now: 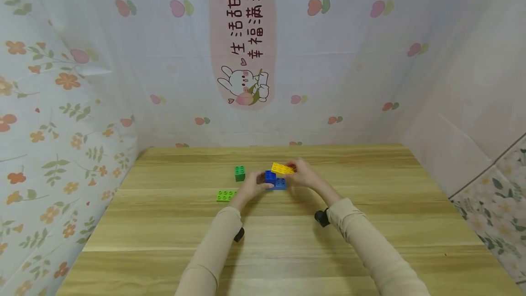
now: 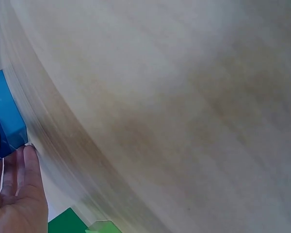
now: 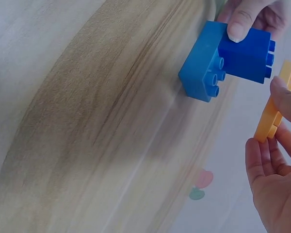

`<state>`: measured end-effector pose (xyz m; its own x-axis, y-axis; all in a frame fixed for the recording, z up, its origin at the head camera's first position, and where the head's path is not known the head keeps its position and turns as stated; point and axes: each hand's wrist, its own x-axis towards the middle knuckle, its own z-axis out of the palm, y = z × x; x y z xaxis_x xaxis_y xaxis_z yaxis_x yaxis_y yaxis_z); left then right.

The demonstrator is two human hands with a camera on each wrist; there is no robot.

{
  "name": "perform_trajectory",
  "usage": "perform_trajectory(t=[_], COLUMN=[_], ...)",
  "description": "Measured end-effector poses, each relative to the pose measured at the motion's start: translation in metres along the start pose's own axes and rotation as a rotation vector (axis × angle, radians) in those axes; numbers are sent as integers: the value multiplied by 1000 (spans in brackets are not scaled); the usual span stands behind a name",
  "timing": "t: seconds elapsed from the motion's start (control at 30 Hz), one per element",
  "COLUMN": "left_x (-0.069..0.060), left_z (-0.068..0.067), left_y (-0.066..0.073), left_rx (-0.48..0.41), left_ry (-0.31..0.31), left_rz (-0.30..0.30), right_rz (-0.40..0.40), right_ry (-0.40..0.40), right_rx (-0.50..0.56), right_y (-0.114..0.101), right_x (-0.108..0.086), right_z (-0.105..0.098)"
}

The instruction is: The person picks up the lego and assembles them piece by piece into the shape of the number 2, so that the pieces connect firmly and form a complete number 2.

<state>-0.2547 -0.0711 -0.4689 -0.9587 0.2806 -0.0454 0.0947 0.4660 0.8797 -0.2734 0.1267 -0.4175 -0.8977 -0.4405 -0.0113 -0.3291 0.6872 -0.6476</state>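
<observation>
My left hand (image 1: 249, 187) grips a joined pair of blue bricks around its left side. A dark blue brick (image 3: 247, 54) sits on one end of a lighter blue brick (image 3: 200, 68), whose other studs are bare. In the right wrist view the left thumb lies across the seam between the two. My right hand (image 1: 303, 175) pinches a thin yellow brick (image 1: 281, 168) between thumb and fingers. It is slightly tilted, above and to the right of the dark blue brick; in the right wrist view a gap shows between them.
A dark green brick (image 1: 239, 173) stands left of the left hand. Nearer the front, a flat light green brick (image 1: 225, 195) lies partly behind that hand's wrist. The wooden table (image 1: 271, 250) ends at a printed cloth (image 1: 296, 118) at the back.
</observation>
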Motion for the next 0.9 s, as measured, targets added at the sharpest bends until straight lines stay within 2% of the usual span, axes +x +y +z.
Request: perform_trajectory(t=[0.13,0.43,0.9], left_x=[-2,-6,-4], left_z=[0,2,3], left_y=[1,5,-1], left_rx=[-12,1,3], left_ry=[-1,1,-4], left_rz=[7,-29,-14], right_rz=[-10,-59,-109], right_ry=[-25,-65,-101], right_rx=[-10,-35,-38], right_y=[-3,-3,-4], right_x=[3,7,8], right_z=[0,0,-2])
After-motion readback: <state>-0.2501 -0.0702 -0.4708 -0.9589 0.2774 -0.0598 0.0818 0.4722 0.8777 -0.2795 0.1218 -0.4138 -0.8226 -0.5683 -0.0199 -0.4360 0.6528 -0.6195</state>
